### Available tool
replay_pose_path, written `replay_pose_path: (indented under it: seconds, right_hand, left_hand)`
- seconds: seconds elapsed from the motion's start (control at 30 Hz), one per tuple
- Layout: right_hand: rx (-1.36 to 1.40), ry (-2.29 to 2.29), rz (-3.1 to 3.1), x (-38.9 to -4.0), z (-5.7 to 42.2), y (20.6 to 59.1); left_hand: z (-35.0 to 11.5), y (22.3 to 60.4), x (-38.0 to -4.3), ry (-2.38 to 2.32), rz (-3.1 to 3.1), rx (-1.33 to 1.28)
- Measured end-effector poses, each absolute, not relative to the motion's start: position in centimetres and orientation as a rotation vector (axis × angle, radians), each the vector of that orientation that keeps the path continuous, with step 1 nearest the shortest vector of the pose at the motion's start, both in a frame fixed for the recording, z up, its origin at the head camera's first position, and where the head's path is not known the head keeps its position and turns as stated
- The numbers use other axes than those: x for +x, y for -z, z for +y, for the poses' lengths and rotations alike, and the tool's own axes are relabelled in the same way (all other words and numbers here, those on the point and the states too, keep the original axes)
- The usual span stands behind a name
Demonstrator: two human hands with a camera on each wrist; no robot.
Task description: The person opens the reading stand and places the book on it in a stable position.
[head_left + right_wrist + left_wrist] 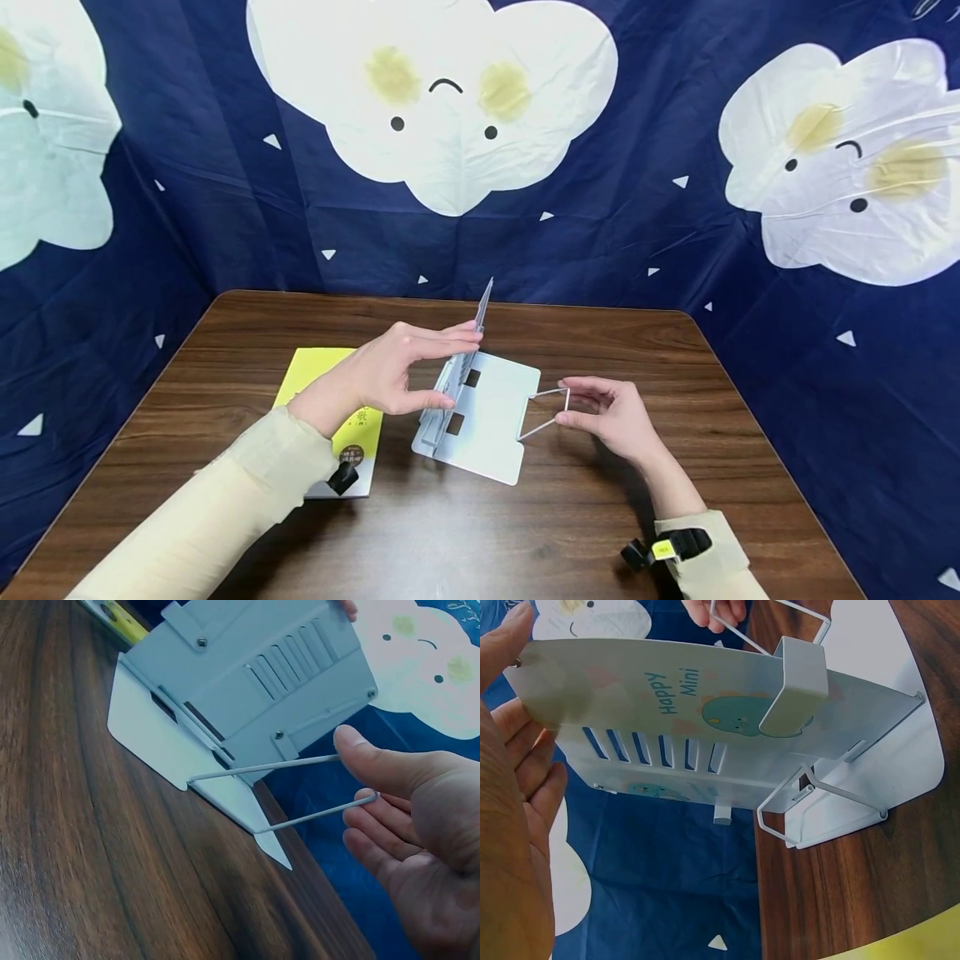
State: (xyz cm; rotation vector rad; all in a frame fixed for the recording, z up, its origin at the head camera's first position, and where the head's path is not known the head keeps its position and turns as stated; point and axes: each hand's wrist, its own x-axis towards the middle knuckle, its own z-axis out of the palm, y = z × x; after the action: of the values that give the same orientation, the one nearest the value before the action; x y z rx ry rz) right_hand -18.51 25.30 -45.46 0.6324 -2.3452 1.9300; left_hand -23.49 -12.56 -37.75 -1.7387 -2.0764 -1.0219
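A white metal book stand (491, 417) stands on the table with its panel raised from the flat base. The panel front (660, 682) carries "Happy Mini" lettering and a cartoon print, and slots cut through it. At the panel's outer edge, my left hand (397, 367) holds it between thumb and fingers; a fingertip shows past that edge in the right wrist view. My right hand (607, 417) pinches the end of the wire support (277, 766), a thin loop hinged to the base edge and tilted up off the table. The hinge under the panel is partly hidden.
A yellow-and-white book (360, 437) lies left of the stand, partly under my left forearm. The wooden table (465, 542) meets a dark blue curtain (202, 167) with cloud prints at its back and sides. Wire page holders (780, 799) stick out from the stand's front.
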Motion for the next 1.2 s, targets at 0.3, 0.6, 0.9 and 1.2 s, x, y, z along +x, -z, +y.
replay_pose_path:
  seconds: [0.3, 0.6, 0.9, 1.2]
  right_hand:
    - [0.667, -1.848, -2.349, -18.9, 24.0, 45.4]
    - [0.667, -1.890, -2.307, -19.2, 22.6, 45.2]
    - [0.676, -1.775, -2.361, -19.4, 21.5, 45.0]
    - [0.680, -1.740, -2.395, -19.7, 20.7, 45.0]
  left_hand:
    - [-12.5, 37.8, -23.4, 1.031, -2.060, -1.731]
    - [-12.4, 37.9, -23.5, 1.030, -2.060, -1.736]
    - [-12.1, 37.8, -23.4, 1.046, -2.051, -1.747]
    - [-11.5, 37.8, -23.3, 1.023, -2.065, -1.749]
